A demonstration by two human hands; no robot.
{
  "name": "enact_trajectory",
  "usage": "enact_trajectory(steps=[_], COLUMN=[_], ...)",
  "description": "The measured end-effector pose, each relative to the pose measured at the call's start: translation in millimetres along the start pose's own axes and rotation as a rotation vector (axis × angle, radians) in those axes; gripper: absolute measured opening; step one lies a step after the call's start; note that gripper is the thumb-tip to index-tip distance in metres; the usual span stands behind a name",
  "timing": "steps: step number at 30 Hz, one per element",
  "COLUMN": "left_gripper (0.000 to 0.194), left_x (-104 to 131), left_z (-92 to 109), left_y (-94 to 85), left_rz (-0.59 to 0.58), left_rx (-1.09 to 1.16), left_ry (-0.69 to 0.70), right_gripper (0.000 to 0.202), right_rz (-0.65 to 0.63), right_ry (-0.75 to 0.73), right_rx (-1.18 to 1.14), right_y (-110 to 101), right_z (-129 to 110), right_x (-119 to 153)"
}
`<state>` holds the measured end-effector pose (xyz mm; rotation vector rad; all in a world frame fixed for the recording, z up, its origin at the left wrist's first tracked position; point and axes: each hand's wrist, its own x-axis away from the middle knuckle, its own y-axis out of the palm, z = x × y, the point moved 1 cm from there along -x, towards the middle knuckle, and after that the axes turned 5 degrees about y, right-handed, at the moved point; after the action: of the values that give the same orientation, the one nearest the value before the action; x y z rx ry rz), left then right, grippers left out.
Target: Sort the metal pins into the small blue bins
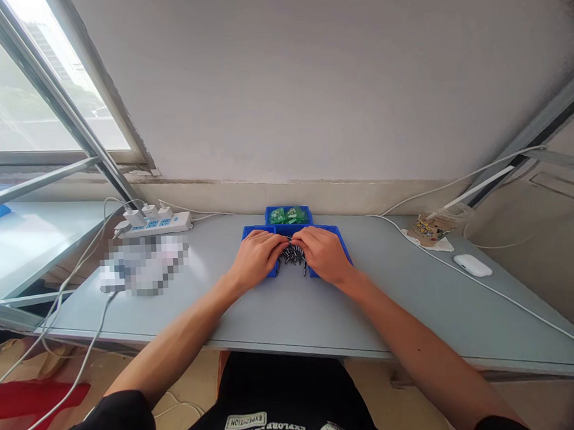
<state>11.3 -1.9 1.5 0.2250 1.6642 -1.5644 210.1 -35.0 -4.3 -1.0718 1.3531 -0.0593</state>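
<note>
My left hand (261,257) and my right hand (321,254) meet over the middle of the table, thumbs and forefingers pinched close together. A small metallic piece seems to sit between the fingertips, too small to make out. Just below them lies a pile of small dark metal pins (294,255) on the tabletop. One blue bin (246,233) is partly hidden behind my left hand, another blue bin (344,245) behind my right. At the back stands a blue bin (310,213) holding green packets (287,215).
To the left are a white power strip (159,225) with plugs and a blurred-out patch. On the right lie a white earbud case (472,265), a patterned cup or bag (429,229) on a tissue, and a white cable (500,294) running across the grey table (415,311).
</note>
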Motion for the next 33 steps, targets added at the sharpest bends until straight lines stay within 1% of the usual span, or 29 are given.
enact_trajectory(steps=[5, 13, 16, 20, 25, 33], left_gripper=[0.025, 0.022, 0.022, 0.025, 0.025, 0.022], left_x=[-0.4, 0.3, 0.2, -0.3, -0.3, 0.1], left_z=[0.5, -1.8, -3.1, -3.5, -3.2, -4.7], left_y=[-1.2, -3.2, -4.5, -6.5, -6.8, -6.1], left_rz=[0.027, 0.076, 0.085, 0.078, 0.048, 0.018], left_rx=[0.001, -0.020, -0.033, -0.024, -0.013, 0.010], left_ry=[-0.006, -0.063, -0.093, -0.106, -0.087, -0.051], right_gripper=[0.029, 0.026, 0.025, 0.023, 0.024, 0.023], right_rz=[0.039, 0.047, 0.037, 0.026, 0.033, -0.016], right_ry=[0.059, 0.119, 0.119, 0.101, 0.086, 0.063], right_rx=[0.024, 0.035, 0.022, -0.024, -0.041, -0.093], right_y=[2.7, 2.7, 2.0, 2.2, 2.8, -0.7], right_z=[3.0, 5.6, 5.2, 3.7, 2.3, 1.2], right_x=[1.6, 2.1, 1.7, 1.6, 2.3, 1.5])
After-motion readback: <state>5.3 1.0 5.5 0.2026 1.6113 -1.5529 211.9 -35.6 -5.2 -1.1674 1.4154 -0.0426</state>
